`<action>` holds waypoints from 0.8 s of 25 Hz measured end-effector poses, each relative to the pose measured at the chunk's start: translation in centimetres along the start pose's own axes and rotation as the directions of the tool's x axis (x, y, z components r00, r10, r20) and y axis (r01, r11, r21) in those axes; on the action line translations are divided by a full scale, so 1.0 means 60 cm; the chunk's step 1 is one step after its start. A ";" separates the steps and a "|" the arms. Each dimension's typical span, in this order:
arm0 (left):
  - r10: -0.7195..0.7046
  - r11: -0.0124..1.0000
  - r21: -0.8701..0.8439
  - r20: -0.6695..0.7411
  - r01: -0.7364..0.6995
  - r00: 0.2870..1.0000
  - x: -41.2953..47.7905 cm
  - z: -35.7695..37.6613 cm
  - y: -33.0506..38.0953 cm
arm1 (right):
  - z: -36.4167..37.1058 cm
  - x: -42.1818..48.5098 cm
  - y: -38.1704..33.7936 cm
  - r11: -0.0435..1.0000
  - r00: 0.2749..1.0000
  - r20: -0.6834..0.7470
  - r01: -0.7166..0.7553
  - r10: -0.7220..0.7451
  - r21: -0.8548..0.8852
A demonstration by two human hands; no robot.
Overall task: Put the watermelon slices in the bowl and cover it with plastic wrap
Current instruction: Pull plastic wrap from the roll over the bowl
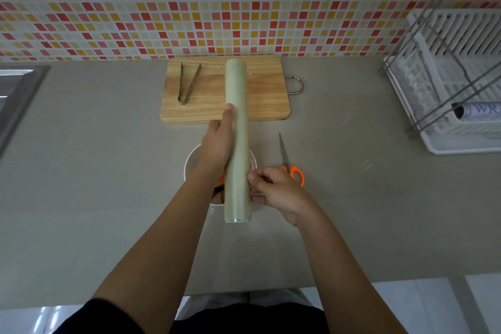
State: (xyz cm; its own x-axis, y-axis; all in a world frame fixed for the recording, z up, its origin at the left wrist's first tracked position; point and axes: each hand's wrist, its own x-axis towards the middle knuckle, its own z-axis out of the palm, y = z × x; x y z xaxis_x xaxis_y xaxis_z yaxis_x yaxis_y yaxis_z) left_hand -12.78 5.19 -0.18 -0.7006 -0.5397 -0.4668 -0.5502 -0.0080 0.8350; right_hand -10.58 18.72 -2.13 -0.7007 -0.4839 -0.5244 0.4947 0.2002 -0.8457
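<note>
spanning grey countertop [81, 198] w/ cutting board [211, 106], mosaic tile wall [162, 3] behind.

One long pale-green roll of plastic wrap [236, 141], one white round bowl [193, 160], one rectangular wooden cutting board [260, 84] with a metal handle, one pair of metal tongs [187, 84], one pair of orange-handled scissors [289, 164], one white plastic dish rack [455, 81], and two bare hands.
</note>
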 end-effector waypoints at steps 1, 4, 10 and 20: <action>0.006 1.000 -0.008 0.034 -0.006 0.999 -0.001 0.000 -0.002 | 0.001 0.000 0.001 1.000 1.000 -0.004 -0.001 0.001 -0.002; 0.027 0.998 -0.066 0.045 -0.024 0.999 -0.001 0.000 -0.006 | -0.002 -0.003 0.003 0.999 0.998 -0.062 0.014 -0.016 -0.038; 0.175 0.984 -0.003 -0.035 -0.176 0.984 -0.021 0.008 0.005 | -0.022 -0.003 -0.006 0.994 0.988 -0.151 0.026 -0.042 -0.106; 0.221 0.975 0.057 -0.110 -0.216 0.969 -0.011 0.004 0.009 | -0.001 -0.027 0.014 0.985 0.985 -0.146 0.109 -0.090 0.132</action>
State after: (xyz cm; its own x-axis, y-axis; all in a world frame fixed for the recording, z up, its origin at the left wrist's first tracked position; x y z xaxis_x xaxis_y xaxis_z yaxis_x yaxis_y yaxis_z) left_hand -12.74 5.72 0.53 -0.7507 -0.6171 -0.2358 -0.4110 0.1568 0.8981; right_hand -9.05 19.72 -2.00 -0.8099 -0.3701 -0.4551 0.4787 0.0315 -0.8774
